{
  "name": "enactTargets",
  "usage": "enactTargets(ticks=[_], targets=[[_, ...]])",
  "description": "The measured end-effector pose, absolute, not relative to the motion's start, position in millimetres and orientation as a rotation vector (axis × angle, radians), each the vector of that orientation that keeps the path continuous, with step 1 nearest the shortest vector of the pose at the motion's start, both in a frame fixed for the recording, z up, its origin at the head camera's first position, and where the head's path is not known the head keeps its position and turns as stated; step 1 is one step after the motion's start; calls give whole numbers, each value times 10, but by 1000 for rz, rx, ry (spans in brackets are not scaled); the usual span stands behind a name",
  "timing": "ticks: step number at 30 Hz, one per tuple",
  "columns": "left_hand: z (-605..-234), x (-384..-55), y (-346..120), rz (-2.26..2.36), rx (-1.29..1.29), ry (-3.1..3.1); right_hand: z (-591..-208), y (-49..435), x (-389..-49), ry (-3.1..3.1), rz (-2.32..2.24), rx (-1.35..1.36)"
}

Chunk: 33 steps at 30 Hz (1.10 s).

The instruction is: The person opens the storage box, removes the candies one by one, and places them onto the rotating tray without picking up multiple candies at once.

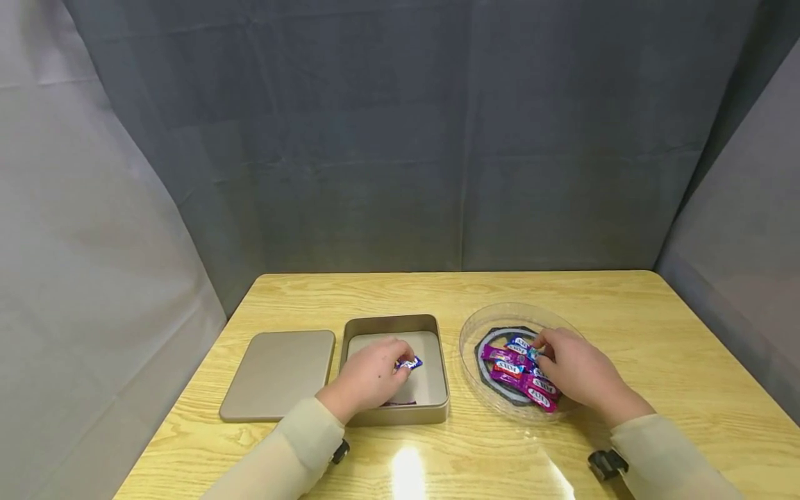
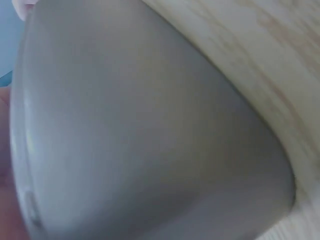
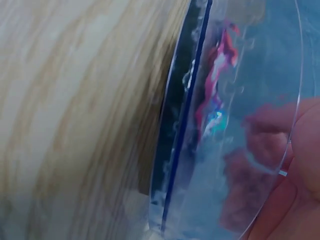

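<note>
My left hand (image 1: 375, 371) is inside the open metal tin (image 1: 440, 375), its fingers curled and pinching a small blue-wrapped candy (image 1: 412, 363). Another dark purple wrapper (image 1: 400, 403) lies low in the tin, partly hidden by the near wall. Over on the right, my right hand (image 1: 578, 368) reaches into a round clear plastic tray (image 1: 471, 389). Its thumb and forefinger are spread beside a blue wrapper in a heap of purple and blue candies (image 1: 512, 368). Through the tray's side, the right wrist view shows the fingertips a little above the candies (image 3: 215, 85).
Left of the tin lies its flat lid (image 1: 281, 375) on the wooden table (image 1: 375, 295). The tin's outer wall (image 2: 150, 125) fills most of the left wrist view. Dark cloth (image 1: 375, 139) hangs behind the table, with pale cloth at both sides.
</note>
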<state>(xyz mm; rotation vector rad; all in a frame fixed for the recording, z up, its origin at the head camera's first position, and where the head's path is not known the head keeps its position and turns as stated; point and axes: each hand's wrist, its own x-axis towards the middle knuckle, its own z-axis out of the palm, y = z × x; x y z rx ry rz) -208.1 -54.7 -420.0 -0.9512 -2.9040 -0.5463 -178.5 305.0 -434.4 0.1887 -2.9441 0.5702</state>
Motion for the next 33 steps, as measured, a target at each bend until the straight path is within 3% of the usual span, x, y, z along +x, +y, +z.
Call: enactTargets(ticks=[16,33], targets=[[-4394,-2178,-559,-318,-1113,-3022,-4319,2957,-1756,-2965,671,313],[-4430,-2225,-487,-365,-938,-3028,-4305,2925,-1719,-2937,735,335]])
